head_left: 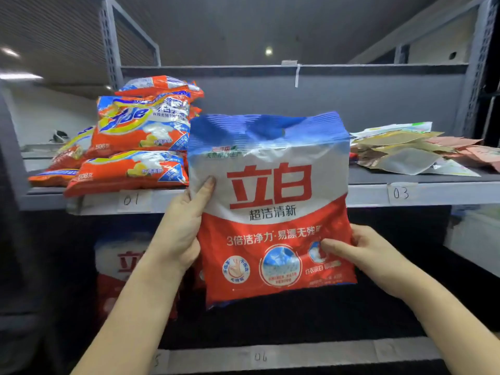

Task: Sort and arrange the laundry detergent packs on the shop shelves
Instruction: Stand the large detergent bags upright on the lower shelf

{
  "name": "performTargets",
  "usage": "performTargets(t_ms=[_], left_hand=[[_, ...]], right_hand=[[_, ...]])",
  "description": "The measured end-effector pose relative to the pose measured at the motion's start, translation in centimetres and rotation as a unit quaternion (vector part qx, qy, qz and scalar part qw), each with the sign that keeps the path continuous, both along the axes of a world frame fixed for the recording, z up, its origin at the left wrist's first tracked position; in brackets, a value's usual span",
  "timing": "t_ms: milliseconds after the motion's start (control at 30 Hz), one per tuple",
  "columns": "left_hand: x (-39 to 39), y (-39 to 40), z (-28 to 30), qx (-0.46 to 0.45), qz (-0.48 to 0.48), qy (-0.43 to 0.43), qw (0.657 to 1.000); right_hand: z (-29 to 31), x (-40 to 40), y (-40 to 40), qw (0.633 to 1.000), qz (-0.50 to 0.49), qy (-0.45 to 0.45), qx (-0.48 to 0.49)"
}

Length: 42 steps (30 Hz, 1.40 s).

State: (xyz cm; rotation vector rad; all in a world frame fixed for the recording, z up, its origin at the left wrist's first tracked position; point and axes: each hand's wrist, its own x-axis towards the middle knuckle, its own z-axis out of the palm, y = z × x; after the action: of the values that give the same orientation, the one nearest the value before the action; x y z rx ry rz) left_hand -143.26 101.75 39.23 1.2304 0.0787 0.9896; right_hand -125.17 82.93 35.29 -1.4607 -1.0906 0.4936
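I hold a large detergent pack (pixel 270 201), blue at the top, white in the middle and red below, upright in front of the upper shelf (pixel 378 194). My left hand (pixel 184 226) grips its left edge, thumb on the front. My right hand (pixel 362 253) grips its lower right corner, thumb on the front. A pile of orange detergent packs (pixel 135 147) lies on the upper shelf at the left, above the label 01. Another red and white pack (pixel 119 269) of the same kind stands on the dark lower shelf behind my left forearm.
Flat beige, pink and white pouches (pixel 414 152) lie heaped on the upper shelf at the right, above the label 03. Grey metal uprights (pixel 111 44) frame the shelf. The lower shelf edge (pixel 270 355) carries the label 06. A white box (pixel 476 234) sits at the far right.
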Motion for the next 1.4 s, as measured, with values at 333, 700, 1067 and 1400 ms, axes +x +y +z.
performTargets(t_ms=[333,700,1067,1400], left_hand=[[-3.5,3.7,-13.2,-0.045,0.002,0.205,0.978],[1.3,11.6,-18.1,-0.112,0.147,0.313,0.932],[9.0,20.5,-20.6,0.008,0.277,0.346,0.896],[7.9,18.1,-28.8,0.040,0.286,0.443,0.849]], right_hand=[[-13.3,-2.1,3.0,0.966,0.129,0.090,-0.207],[-18.2,1.9,11.9,0.956,0.079,0.120,-0.255],[-19.4,6.7,22.4,0.974,0.005,0.127,-0.186],[-21.8,4.6,22.0,0.975,-0.071,-0.037,-0.209]])
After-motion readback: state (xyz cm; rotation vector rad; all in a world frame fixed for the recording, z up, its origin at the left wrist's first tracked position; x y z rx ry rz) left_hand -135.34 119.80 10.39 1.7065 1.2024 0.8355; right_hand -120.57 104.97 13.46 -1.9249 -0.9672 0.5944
